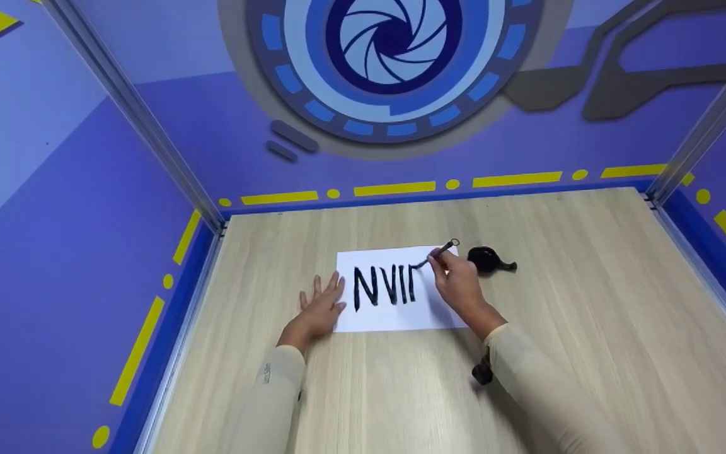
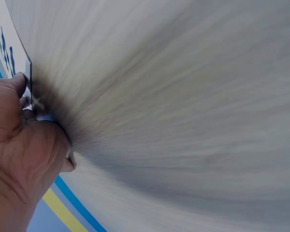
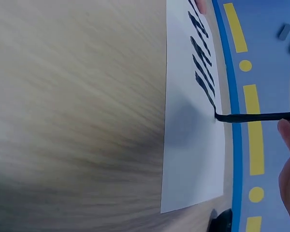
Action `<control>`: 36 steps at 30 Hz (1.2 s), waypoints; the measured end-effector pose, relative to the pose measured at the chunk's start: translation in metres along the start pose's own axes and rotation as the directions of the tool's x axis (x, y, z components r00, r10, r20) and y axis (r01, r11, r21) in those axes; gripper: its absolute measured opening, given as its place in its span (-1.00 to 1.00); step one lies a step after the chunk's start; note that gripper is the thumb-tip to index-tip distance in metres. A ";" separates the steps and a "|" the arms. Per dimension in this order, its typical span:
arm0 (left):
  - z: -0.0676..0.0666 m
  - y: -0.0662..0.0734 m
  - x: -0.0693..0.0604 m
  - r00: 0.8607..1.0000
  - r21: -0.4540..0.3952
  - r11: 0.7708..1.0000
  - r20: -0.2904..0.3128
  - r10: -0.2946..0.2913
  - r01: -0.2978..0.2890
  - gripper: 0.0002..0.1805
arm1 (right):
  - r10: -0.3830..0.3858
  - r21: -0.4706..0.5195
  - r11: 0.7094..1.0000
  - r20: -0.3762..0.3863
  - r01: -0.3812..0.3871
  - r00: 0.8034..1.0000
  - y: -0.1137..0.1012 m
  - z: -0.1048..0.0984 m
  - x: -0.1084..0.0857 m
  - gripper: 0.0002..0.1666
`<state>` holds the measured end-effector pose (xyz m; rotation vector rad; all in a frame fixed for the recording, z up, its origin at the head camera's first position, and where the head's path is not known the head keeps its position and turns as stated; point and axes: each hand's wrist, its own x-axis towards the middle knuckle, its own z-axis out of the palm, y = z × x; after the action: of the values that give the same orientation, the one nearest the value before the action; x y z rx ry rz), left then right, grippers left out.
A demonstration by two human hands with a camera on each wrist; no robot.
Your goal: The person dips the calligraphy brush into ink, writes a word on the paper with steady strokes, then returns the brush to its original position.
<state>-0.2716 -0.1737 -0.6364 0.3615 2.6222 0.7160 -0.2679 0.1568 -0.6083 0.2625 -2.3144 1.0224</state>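
Centre-right, the right hand (image 1: 462, 287) pinches a brush (image 3: 256, 117), cropped in the right wrist view; centre-left, the spread left hand (image 1: 322, 309) touches paper (image 1: 394, 318).

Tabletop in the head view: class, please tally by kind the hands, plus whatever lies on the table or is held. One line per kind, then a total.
Hands: 2 (left hand, right hand)
Sheet of paper: 1
Brush: 1
Black dish: 1
Total: 5
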 end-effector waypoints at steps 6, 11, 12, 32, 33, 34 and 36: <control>0.002 -0.002 0.001 1.000 0.004 1.000 -0.008 0.006 -0.006 -0.30 | -0.061 -0.024 0.998 -0.008 0.061 0.998 0.000 -0.003 -0.003 -0.95; 0.003 -0.003 0.001 1.000 0.008 1.000 -0.004 -0.004 0.004 -0.29 | -0.074 -0.023 0.997 -0.022 0.074 0.997 -0.002 -0.008 -0.008 -0.94; 0.004 -0.003 0.001 1.000 0.007 1.000 -0.004 -0.006 0.006 -0.29 | -0.076 -0.027 0.997 -0.025 0.075 0.997 -0.002 -0.008 -0.009 -0.93; 0.002 0.000 0.001 1.000 0.013 1.000 0.005 -0.004 0.004 -0.28 | -0.179 -0.002 0.984 -0.070 0.179 0.981 -0.020 -0.013 -0.038 -0.87; 0.002 0.000 0.001 1.000 0.013 1.000 0.004 -0.001 0.001 -0.28 | -0.175 0.004 0.984 -0.067 0.176 0.982 -0.021 -0.012 -0.039 -0.87; 0.002 0.000 0.001 1.000 0.013 1.000 0.002 0.002 -0.002 -0.29 | -0.174 0.007 0.985 -0.064 0.174 0.983 -0.023 -0.012 -0.041 -0.88; 0.002 -0.001 0.001 1.000 0.009 1.000 -0.001 0.007 -0.007 -0.29 | -0.175 0.016 0.984 -0.060 0.176 0.983 -0.026 -0.012 -0.044 -0.88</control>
<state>-0.2716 -0.1736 -0.6383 0.3727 2.6273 0.7070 -0.2165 0.1449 -0.6124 0.4317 -2.1855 0.9541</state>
